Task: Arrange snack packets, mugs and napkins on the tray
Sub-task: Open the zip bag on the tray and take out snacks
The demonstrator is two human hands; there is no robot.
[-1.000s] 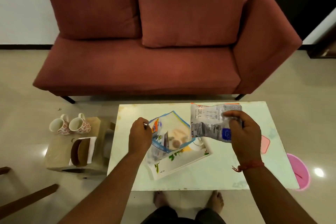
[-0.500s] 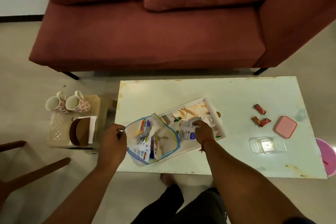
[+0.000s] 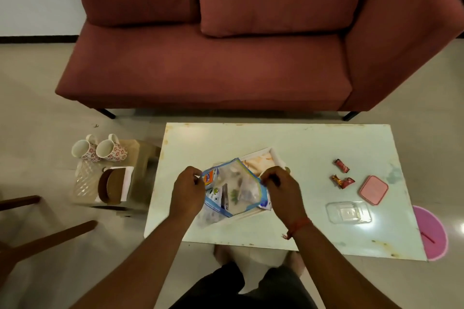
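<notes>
A clear zip bag with blue edges (image 3: 232,188), holding several snack packets, hangs over the white tray (image 3: 272,155) on the table. My left hand (image 3: 187,190) pinches the bag's left rim and my right hand (image 3: 282,190) pinches its right rim. A silver-blue packet (image 3: 265,205) lies on the tray under my right hand. Two floral mugs (image 3: 99,150) lie tipped on a low stool (image 3: 140,158) at the left, beside a napkin holder (image 3: 114,184).
The white table (image 3: 313,143) also carries red candy wrappers (image 3: 341,175), a pink lid (image 3: 373,189) and a clear plastic box (image 3: 349,212). A pink bin (image 3: 433,232) stands at the right edge. The red sofa (image 3: 226,57) is behind; wooden chair legs (image 3: 45,238) at left.
My right hand set the silver-blue packet down on the tray and came back to take the bag's right rim. The view tilted down toward the table.
</notes>
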